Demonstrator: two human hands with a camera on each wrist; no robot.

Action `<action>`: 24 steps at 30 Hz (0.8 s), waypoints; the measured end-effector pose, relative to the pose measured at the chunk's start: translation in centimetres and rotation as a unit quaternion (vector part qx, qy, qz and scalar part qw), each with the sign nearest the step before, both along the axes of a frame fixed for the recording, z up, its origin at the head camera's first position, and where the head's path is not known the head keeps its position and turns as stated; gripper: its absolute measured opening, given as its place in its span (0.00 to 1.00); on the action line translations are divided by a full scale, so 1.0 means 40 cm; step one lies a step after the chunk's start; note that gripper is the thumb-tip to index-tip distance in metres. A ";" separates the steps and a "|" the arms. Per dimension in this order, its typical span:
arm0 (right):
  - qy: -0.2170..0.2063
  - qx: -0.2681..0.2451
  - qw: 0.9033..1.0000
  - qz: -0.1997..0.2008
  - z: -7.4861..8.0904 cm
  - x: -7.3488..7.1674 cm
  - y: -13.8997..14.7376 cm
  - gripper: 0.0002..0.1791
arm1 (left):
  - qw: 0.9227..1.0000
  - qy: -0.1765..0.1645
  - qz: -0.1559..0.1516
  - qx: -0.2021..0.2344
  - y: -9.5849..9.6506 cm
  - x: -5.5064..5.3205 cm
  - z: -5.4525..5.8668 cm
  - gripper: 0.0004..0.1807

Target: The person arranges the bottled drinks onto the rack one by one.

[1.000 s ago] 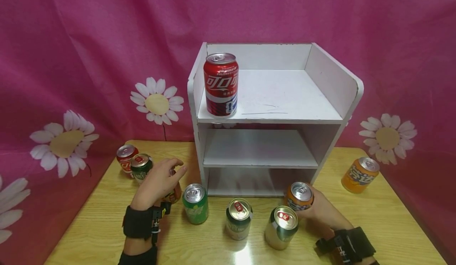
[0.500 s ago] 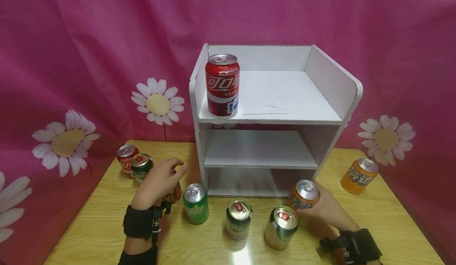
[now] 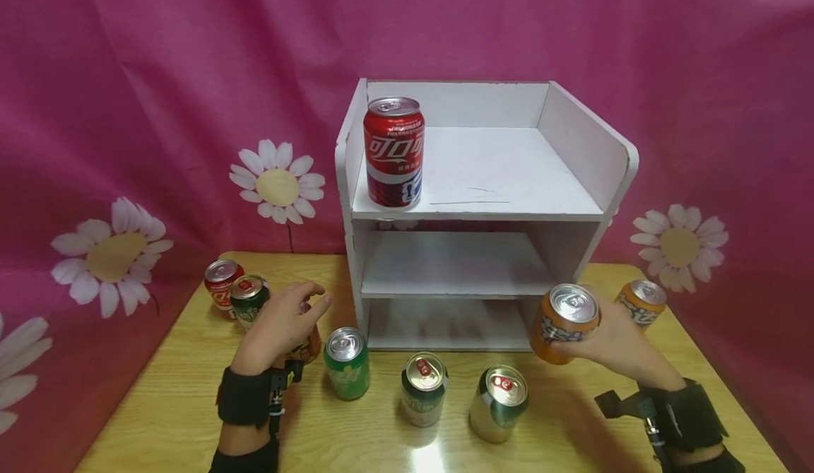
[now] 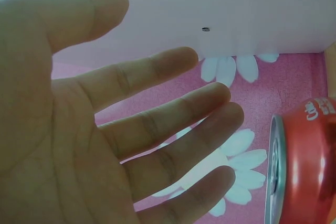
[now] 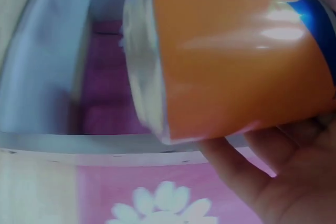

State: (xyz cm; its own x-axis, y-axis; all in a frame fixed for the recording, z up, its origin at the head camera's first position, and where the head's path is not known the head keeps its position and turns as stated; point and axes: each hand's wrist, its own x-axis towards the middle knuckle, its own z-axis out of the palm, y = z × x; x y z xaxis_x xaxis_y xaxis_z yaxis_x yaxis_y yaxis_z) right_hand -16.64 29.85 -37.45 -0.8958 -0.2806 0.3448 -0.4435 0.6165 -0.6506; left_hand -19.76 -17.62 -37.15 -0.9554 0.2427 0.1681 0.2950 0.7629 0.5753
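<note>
Now right hand [image 3: 609,333] grips orange can [image 3: 558,331] near right side of shelf [image 3: 490,165]; left hand [image 3: 278,326], thumb and fingers apart, left of it.

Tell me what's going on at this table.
A person's right hand holds an orange soda can up off the table, by the right side of a white shelf. The left hand holds nothing, its fingers apart, near the cans on the left. One red Coca-Cola can stands on the shelf's top level; several other cans stand on the table.
</note>
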 end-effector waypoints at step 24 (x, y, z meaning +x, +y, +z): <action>0.082 -0.043 0.994 0.051 0.289 0.005 -0.105 0.39 | 1.000 -0.003 0.004 0.005 0.001 0.001 0.004 0.20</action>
State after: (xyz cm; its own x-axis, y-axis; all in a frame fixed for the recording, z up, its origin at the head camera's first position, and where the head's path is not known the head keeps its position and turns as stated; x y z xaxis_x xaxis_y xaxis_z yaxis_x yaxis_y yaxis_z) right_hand -16.44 25.66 -25.90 -0.7942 -0.3301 0.5103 -0.6050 0.5090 -0.6123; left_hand -19.71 -17.57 -37.01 -0.9585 0.2327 0.1646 0.2848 0.7592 0.5852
